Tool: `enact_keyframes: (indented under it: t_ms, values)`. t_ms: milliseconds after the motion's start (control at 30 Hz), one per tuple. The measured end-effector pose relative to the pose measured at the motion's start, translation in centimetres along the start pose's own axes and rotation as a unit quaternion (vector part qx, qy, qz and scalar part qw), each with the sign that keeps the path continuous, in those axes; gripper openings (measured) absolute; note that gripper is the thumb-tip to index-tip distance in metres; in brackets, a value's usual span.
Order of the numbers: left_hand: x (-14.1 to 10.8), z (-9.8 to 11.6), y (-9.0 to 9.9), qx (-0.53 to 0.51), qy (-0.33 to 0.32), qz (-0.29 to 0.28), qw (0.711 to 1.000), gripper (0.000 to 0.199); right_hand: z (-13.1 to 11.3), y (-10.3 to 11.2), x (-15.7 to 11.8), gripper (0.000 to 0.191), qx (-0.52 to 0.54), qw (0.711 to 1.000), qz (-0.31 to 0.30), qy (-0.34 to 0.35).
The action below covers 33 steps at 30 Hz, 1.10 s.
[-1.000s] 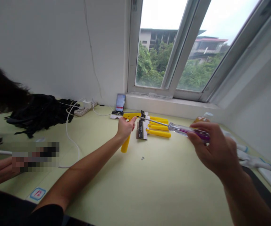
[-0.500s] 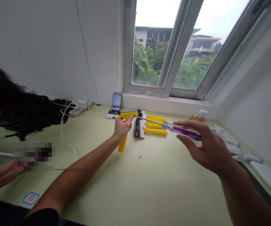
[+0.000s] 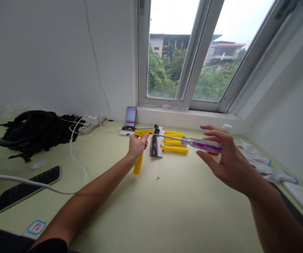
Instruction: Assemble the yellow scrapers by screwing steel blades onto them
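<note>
My left hand [image 3: 138, 146] is closed around a yellow scraper [image 3: 138, 165] with a T-shaped head, its handle pointing down. A screwdriver [image 3: 201, 143] with a clear and purple handle runs across to that head. Its tip meets the scraper by my left thumb; the exact contact is too small to make out. Around the handle end is my right hand [image 3: 224, 158], with thumb and fingers loosely spread and the handle's butt against it. Small metal pieces [image 3: 157, 178] lie on the table below. Several more yellow-handled tools [image 3: 174, 149] rest behind, with black-and-white cards [image 3: 156, 146] at their heads.
A propped phone [image 3: 130, 116] stands near the window. At left are a black phone [image 3: 28, 188], white cable [image 3: 73, 151], power strip [image 3: 88, 127] and black heap [image 3: 40, 131]. White gloves [image 3: 270, 168] and a bottle [image 3: 227, 127] are at right. Another person's hair shows at far left.
My right fingers have loosened and spread around the screwdriver handle. At left, the other person's hand and head have drawn back, and the black phone now lies in plain view.
</note>
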<state>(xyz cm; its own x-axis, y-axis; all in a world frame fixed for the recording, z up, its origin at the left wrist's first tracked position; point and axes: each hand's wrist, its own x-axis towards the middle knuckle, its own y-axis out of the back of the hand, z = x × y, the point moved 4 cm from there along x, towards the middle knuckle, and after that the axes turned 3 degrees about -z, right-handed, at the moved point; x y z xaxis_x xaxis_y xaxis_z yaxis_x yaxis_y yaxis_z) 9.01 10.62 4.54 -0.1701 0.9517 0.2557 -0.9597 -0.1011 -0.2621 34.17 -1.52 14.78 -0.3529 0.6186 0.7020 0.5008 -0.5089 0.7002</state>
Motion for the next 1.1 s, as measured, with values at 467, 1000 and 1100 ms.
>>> enact_keyframes:
  t_ms: [467,1000,1100]
  values:
    - [0.7,-0.5,0.6,0.001,0.02,-0.001,1.0,0.032,-0.3,-1.5,0.0,0.045,-0.02,0.998,-0.009,0.06]
    - [0.0,-0.1,0.0,0.022,0.019,-0.019,0.999,0.033,0.0,-0.9,0.0,0.03,0.016,1.0,0.012,-0.012]
    - [0.0,0.0,-0.1,0.026,0.014,-0.025,0.999,0.033,0.3,-0.5,-0.1,0.03,0.002,0.999,0.028,-0.031]
